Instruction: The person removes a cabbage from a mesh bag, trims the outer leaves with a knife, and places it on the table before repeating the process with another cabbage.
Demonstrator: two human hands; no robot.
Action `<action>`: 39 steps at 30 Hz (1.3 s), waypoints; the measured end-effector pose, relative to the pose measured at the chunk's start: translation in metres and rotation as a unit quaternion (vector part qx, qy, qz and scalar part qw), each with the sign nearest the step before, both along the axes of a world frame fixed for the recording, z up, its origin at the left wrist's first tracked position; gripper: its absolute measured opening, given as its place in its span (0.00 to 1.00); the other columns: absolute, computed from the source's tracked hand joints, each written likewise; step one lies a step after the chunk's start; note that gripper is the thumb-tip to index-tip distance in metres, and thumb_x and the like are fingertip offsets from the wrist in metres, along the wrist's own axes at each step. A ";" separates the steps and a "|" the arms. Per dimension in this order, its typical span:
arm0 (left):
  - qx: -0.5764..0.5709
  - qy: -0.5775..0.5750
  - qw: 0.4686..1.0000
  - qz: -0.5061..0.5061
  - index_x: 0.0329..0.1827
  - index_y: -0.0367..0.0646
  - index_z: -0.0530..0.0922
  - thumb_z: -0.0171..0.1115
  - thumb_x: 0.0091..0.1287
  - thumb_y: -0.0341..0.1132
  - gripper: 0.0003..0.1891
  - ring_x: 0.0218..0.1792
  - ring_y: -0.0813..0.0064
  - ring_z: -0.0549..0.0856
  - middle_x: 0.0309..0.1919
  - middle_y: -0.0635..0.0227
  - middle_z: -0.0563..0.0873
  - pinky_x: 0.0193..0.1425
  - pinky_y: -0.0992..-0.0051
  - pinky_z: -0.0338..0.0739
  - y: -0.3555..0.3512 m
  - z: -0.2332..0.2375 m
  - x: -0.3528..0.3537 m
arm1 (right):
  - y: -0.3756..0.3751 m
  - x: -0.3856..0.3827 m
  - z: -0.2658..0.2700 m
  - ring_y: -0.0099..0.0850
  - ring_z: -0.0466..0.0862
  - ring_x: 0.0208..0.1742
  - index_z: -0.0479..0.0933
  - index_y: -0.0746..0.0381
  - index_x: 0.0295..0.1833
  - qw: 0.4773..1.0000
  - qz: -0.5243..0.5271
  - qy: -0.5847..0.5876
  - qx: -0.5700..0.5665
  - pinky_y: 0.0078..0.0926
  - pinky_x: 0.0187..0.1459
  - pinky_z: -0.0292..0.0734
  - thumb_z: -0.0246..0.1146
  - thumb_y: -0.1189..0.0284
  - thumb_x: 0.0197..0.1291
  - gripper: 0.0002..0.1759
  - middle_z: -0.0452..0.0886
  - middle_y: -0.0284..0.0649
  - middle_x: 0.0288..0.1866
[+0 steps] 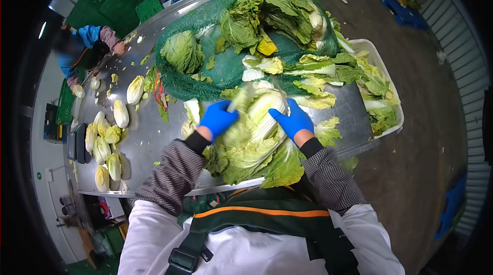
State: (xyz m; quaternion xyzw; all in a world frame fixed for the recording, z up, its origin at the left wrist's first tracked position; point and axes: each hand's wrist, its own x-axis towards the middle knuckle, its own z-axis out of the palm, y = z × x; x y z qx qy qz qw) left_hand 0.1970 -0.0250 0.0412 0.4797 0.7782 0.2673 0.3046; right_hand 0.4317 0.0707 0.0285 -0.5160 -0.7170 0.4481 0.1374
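A napa cabbage lies in front of me on the metal table, with loosened outer leaves spread beneath it. My left hand, in a blue glove, is closed at the cabbage's left side on a pale cabbage leaf smeared by motion. On the other side my right hand, also gloved in blue, grips the cabbage with its thumb on the white ribs; the other fingers are partly hidden. Just beyond lies a green mesh bag with leafy cabbages in it.
Several trimmed cabbages lie on the left of the metal table. A white crate at the right edge holds discarded leaves. Across the table, a person in blue works at the far left. Green crates stand behind.
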 end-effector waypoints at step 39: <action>-0.095 0.127 0.984 -0.082 0.74 0.42 0.54 0.68 0.46 0.66 0.57 0.52 0.46 0.80 0.52 0.39 0.78 0.56 0.58 0.75 0.031 0.011 0.091 | -0.045 0.016 -0.048 0.45 0.82 0.45 0.67 0.56 0.52 0.988 -0.108 0.083 0.069 0.39 0.43 0.75 0.61 0.69 0.56 0.18 0.81 0.43 0.46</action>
